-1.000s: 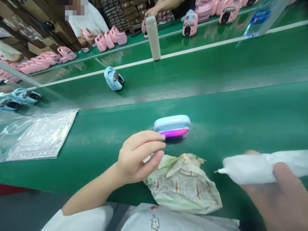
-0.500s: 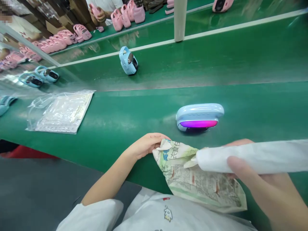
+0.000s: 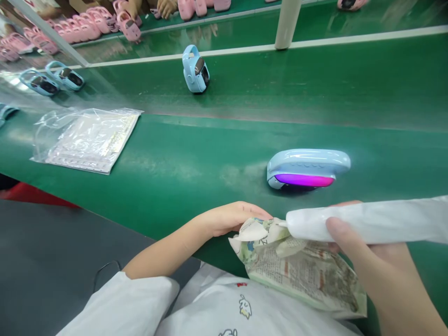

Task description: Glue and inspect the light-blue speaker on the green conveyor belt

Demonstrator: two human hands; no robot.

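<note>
My left hand [image 3: 233, 219] is closed on the top edge of a crumpled printed newspaper sheet [image 3: 297, 273], its fingertips partly hidden behind the paper. A long white tube-like roll [image 3: 378, 221], smooth and rounded at its near end, lies in the grip of my right hand [image 3: 371, 261]. The thumb presses on its front and the fingers go behind it. The roll's tip meets the upper part of the newspaper. Just beyond both hands, a light blue handled device [image 3: 308, 165] rests on the green surface with a purple-pink strip lit along it.
A clear plastic bag with flat white contents [image 3: 94, 140] lies at left. Another blue device [image 3: 196, 70] stands further back, and two more [image 3: 52, 79] sit at far left. Behind a post [image 3: 288, 23] and rail are rows of pink devices [image 3: 80, 28] and a co-worker's hand [image 3: 167, 7].
My left hand has slid right along the newspaper, toward the roll, and the paper's top edge is more bunched. The camera view has shifted a little.
</note>
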